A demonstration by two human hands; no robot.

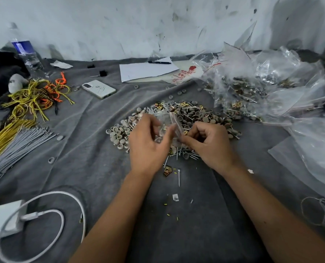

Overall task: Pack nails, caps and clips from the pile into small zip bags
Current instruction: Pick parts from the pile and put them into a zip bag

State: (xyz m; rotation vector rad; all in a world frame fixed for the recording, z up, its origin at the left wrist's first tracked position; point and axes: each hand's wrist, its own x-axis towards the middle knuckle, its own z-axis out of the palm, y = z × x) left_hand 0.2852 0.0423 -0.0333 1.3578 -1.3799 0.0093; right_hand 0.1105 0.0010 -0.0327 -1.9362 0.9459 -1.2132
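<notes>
A: Any writing out there? I'm scanning from the white sheet of paper (148, 70).

B: Just right of that paper, a white plastic packet (184, 74) carries red print. There's a red apple-shaped mark at its top and lines of red characters below, too blurred to read.

A: Any numbers on it?

B: One line seems to start with a "5". That's all I can make out.

A: And far left of the paper, the water bottle (28, 56)?

B: Blue label wrapped around it, but no legible words.

A: The paper itself?

B: Blank from here. Nothing else readable.
</notes>
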